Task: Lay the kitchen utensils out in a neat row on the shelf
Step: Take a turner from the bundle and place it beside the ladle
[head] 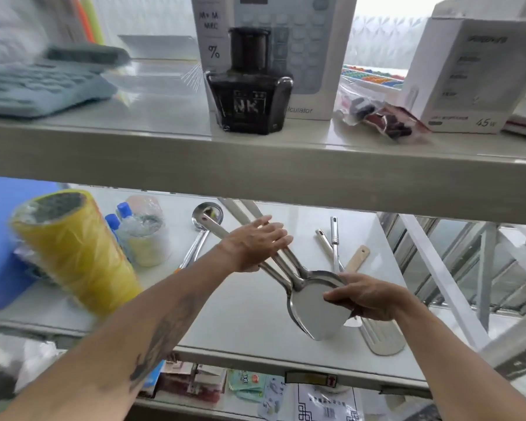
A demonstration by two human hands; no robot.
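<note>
Item: left hand (255, 247), fingers extended and nearly flat, pressing across the handles of a bundle of flat steel spatulas (310, 302); right hand (368, 296), fingers curled around the stacked blades, holding them just above the pale glossy lower shelf (246, 311). Step in hand, by judgement: separating the bundle (best fanned one handle at a time, blades kept level, each set parallel to the last). Adjacent on the shelf: steel ladle (205, 217) to the left; slim steel-handled utensils (331, 241), wooden-handled slotted turner (377, 329) to the right, crossing, unaligned. Surroundings: yellow wrapped roll (73, 250), blue-capped bottles (119, 217); upper shelf bears a black ink bottle (249, 95).
</note>
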